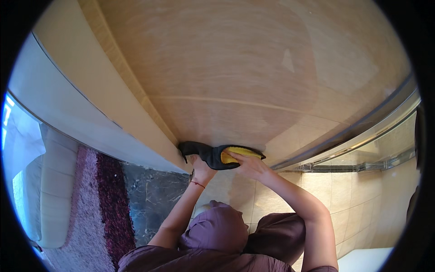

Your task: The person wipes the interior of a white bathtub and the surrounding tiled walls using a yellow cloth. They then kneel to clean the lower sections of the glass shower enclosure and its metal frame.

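Note:
A two-sided cloth [212,157], black outside with yellow pile [241,152] showing on a folded-back part, lies bunched along the foot of a glossy beige tiled surface [217,85]. My left hand [203,171] grips the cloth's left part by the corner, its fingertips partly hidden by the black fabric. A thin red string circles that wrist. My right hand [251,166] holds the right part, with fingers resting on the yellow side.
A pale wall edge [129,119] rises at the left. Beyond it are dark marbled flooring [153,197], a purple shag rug [114,200] and a light upholstered seat [56,204]. Metal-framed glass [367,149] runs along the right, above beige floor tiles [340,190]. My clothed knees [217,226] are close below.

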Action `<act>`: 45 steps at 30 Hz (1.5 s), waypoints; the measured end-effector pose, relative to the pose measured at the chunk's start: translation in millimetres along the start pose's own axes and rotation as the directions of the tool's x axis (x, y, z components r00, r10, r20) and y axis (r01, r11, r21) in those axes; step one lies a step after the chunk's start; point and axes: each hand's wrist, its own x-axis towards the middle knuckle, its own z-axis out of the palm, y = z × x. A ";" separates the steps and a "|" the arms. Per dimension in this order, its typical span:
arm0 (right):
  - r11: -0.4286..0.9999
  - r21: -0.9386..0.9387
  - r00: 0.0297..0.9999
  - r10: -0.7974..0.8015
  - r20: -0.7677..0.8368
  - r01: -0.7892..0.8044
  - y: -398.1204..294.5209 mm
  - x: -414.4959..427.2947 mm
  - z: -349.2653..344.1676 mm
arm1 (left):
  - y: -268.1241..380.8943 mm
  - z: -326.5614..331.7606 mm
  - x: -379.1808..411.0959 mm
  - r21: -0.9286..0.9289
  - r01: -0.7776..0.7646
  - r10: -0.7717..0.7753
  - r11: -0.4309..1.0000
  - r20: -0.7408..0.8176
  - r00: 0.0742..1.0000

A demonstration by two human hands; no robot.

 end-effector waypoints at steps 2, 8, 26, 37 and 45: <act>0.992 0.121 0.979 -0.013 -0.202 0.038 -37.5 -8.5 -21.4 | -4.6 -13.9 17.6 -0.053 -0.062 0.055 0.997 -0.125 0.991; 0.874 -0.395 0.596 -0.484 -0.641 0.284 -45.5 15.4 -56.4 | -79.1 8.1 57.8 0.003 -0.021 0.021 1.000 -0.226 0.974; 0.828 -0.369 0.896 -0.319 0.310 0.422 114.3 71.7 168.7 | -39.5 162.7 -135.2 -0.103 0.227 -0.209 0.968 0.158 0.965; 0.919 -0.238 0.949 -0.300 0.094 0.314 80.3 -5.3 52.1 | 34.9 64.4 -48.7 -0.686 0.347 -0.364 0.639 0.127 0.923; 0.541 -0.818 0.548 -0.631 -0.549 -0.196 53.3 -53.7 -50.5 | 46.3 16.7 19.1 -0.670 -0.030 -0.049 0.742 -0.098 0.994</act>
